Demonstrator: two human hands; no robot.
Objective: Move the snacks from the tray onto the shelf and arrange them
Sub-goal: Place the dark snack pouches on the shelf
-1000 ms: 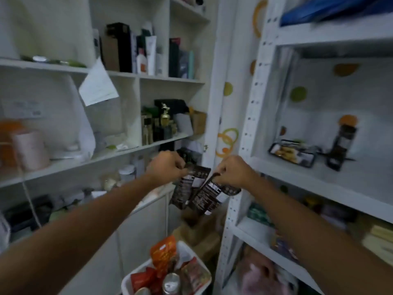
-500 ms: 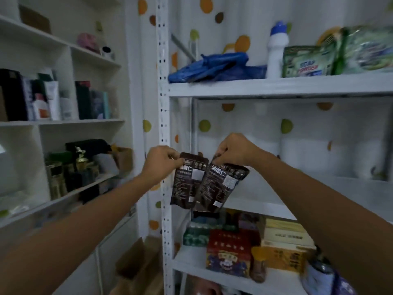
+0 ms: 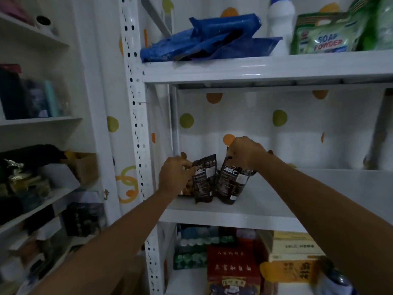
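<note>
Two dark brown snack pouches stand side by side on the white middle shelf (image 3: 276,201) of the metal rack. My left hand (image 3: 175,174) pinches the top corner of the left pouch (image 3: 203,182). My right hand (image 3: 244,153) grips the top of the right pouch (image 3: 232,184), which leans slightly. Both pouch bottoms rest on the shelf near its left end. Behind my left hand another snack pack with a lighter front (image 3: 187,188) is partly hidden. The tray is out of view.
The rack's perforated upright (image 3: 136,124) runs just left of the pouches. The upper shelf holds a blue bag (image 3: 208,39), a white bottle (image 3: 280,22) and soap powder packs (image 3: 327,37). Boxes (image 3: 234,265) fill the lower shelf. A cluttered white cabinet (image 3: 42,120) stands at left.
The view has swung from the tray up to the rack. Both hands carried the two pouches forward and down until their bottoms rest on the middle shelf, and the pouches are now spread apart.
</note>
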